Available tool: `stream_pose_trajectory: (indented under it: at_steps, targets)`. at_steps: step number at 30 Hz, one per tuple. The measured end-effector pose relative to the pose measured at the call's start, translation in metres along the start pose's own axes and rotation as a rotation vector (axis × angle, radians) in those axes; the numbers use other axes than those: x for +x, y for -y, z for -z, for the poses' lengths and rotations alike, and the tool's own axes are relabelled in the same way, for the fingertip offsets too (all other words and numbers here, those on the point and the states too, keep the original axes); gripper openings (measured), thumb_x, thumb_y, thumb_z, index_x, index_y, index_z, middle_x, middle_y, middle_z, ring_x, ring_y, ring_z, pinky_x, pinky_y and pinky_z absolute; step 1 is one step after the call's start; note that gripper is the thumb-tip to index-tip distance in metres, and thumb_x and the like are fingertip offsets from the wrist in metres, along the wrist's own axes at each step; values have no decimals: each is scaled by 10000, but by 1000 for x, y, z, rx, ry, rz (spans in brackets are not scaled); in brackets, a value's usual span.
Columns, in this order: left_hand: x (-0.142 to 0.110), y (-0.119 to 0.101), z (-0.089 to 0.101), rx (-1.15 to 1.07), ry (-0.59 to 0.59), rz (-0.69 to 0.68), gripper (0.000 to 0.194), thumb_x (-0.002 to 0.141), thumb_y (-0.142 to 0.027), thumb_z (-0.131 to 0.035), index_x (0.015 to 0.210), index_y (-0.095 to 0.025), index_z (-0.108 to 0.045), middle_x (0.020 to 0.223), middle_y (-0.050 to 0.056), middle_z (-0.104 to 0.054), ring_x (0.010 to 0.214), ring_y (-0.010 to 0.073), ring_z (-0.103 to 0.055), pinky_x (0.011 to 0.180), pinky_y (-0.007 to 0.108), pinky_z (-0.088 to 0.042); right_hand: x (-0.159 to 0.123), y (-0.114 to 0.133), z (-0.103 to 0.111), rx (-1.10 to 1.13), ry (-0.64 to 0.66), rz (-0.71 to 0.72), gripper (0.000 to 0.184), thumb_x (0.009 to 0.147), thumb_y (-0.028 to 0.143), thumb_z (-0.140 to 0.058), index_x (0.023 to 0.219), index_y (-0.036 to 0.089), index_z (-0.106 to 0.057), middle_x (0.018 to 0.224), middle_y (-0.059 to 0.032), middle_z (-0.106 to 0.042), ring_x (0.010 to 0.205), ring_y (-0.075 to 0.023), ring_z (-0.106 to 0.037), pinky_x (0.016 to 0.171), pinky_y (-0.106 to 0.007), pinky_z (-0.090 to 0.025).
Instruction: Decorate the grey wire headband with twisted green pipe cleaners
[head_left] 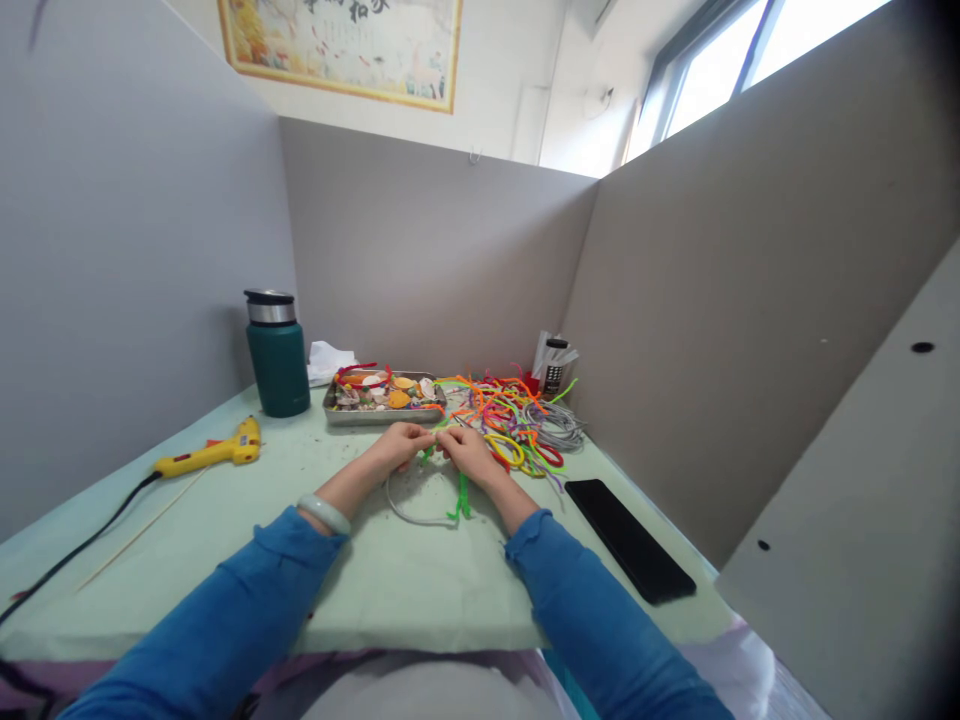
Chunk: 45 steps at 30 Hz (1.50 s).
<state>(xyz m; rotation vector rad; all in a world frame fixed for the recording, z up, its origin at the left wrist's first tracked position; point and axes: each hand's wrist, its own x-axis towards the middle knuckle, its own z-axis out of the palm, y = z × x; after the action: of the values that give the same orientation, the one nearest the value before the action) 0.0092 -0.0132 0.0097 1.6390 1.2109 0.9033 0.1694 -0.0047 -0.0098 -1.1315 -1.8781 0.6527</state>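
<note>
My left hand and my right hand meet above the middle of the table, fingertips pinched close together. Green fuzzy pipe cleaner shows around the fingertips, and both hands appear closed on it; the exact grip is partly hidden by the fingers. Below them hangs or rests a thin grey ring, its upper part covered by the hands. Another tuft of green pipe cleaner is wound on the ring's lower right, its ends sticking out. A pale bangle circles my left wrist.
Behind my hands are a metal tray of shells and a tangle of colourful pipe cleaners with grey coils. A green bottle and yellow glue gun with a cord lie left, a black phone right. Grey partitions enclose the table.
</note>
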Motion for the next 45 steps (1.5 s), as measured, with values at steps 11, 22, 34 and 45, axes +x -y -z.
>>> stream_pose_trajectory:
  at_steps: [11, 22, 34, 45]
  targets:
    - [1, 2, 0, -38, -14, 33, 391, 666, -535, -638, 645, -161, -526, 387, -94, -288, 317, 43, -230, 337, 206, -182, 0, 1, 1, -9, -18, 2, 318, 843, 345, -459, 658, 145, -623, 571, 2, -560, 569, -107, -502, 541, -205, -349]
    - [-6, -5, 2, -146, 61, 51, 403, 631, -531, -675, 676, -158, -530, 387, -102, -279, 334, 36, -201, 349, 210, -165, -2, 3, 0, -65, -27, 40, 333, 851, 326, -457, 633, 145, -633, 572, -3, -579, 579, -116, -513, 568, -221, -348]
    - [-6, -3, 2, -195, 96, 67, 418, 613, -522, -686, 624, -181, -445, 425, -104, -261, 356, 35, -221, 374, 214, -195, -3, 6, 1, -103, -19, 74, 332, 857, 321, -456, 651, 149, -651, 600, -7, -601, 606, -121, -524, 571, -218, -340]
    - [-7, -5, 3, -212, 150, 86, 415, 635, -526, -673, 638, -184, -437, 429, -107, -240, 352, 33, -189, 362, 216, -170, -5, 8, 2, -148, -26, 74, 330, 862, 326, -453, 660, 150, -647, 617, -7, -603, 609, -118, -504, 561, -216, -321]
